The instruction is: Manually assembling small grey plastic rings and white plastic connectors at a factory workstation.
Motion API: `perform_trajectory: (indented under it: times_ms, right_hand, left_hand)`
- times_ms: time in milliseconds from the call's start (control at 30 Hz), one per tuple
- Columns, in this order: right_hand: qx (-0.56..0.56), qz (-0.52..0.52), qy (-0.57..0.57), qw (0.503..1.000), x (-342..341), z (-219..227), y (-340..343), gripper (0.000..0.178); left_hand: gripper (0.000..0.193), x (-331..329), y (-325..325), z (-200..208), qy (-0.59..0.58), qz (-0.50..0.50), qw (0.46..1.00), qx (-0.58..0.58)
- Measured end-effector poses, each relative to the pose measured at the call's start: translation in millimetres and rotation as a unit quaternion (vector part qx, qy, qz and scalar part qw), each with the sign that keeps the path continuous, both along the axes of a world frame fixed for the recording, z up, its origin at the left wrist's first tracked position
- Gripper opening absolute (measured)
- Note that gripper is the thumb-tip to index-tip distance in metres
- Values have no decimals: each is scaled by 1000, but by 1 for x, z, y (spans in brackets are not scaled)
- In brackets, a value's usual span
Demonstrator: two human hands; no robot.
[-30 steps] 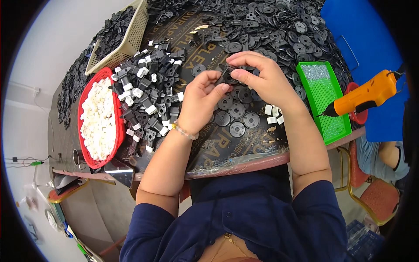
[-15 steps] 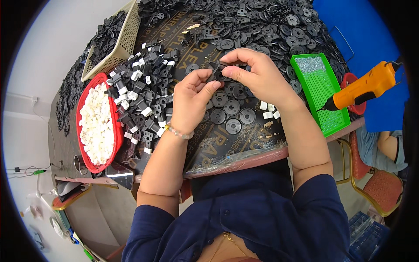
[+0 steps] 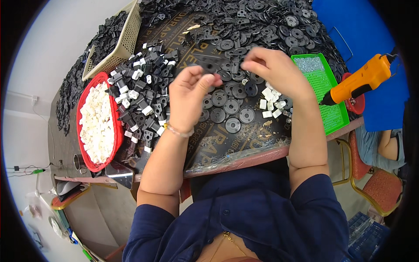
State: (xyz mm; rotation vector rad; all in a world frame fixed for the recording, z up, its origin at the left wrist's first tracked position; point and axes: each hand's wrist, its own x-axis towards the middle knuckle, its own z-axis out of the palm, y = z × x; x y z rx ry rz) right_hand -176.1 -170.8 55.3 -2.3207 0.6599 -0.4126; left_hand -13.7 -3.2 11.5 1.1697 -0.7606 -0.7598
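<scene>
My left hand (image 3: 187,94) is over the middle of the table, thumb and fingers closed on a black plastic part (image 3: 209,64) that is smeared by motion. To its right, my right hand (image 3: 281,72) hangs above the black pieces, thumb and forefinger apart and nothing visible between them; its fingertips are slightly blurred. Several black round discs (image 3: 231,106) lie below and between the hands. Close to my right wrist sits a small heap of white caps (image 3: 270,105). Left of my left hand spreads a pile of black parts with white caps (image 3: 142,94).
A red basket (image 3: 119,135) of white pieces and a cream crate (image 3: 127,41) of black parts stand left. A green tray (image 3: 339,131) holds small metal pieces, with an orange power screwdriver (image 3: 362,83) above it. Loose black parts (image 3: 262,22) cover the far side.
My right hand has let go of the black part and moved right, away from my left hand. My left hand keeps the part and has shifted slightly left.
</scene>
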Motion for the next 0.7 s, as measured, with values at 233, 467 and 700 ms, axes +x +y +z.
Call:
perform_trajectory:
  times_ms: [233,467,700]
  right_hand:
    - [-165,-34,307,937,1,-30,-6,25]
    - [-136,-2,191,972,6,-31,-15,22]
    - [267,24,-183,946,32,-34,17,19]
  left_hand:
    - [11,28,-6,-22,259,-30,964,-42]
    - [34,32,-7,-21,304,-56,950,-47]
    - [44,26,-5,-15,261,-25,965,-31]
